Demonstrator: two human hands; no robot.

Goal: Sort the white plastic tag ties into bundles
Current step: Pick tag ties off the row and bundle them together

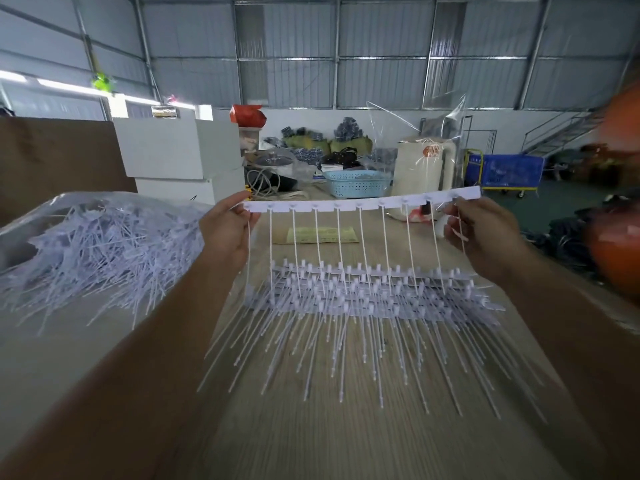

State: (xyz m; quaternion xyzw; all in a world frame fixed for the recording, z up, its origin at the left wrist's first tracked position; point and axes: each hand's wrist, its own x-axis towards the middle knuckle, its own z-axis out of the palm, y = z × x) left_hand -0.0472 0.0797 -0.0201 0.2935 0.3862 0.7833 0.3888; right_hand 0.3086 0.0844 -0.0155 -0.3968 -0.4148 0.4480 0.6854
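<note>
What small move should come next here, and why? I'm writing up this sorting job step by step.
Probably lower the strip of ties onto the stack on the table. The left hand and right hand pinch its ends, holding it level right above the stack, its strings hanging toward it.

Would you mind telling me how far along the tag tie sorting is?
Done: a stack of aligned strips lies on the table. In hand: the left hand and right hand hold one strip by its ends. Left: the loose pile in the bag.
</note>
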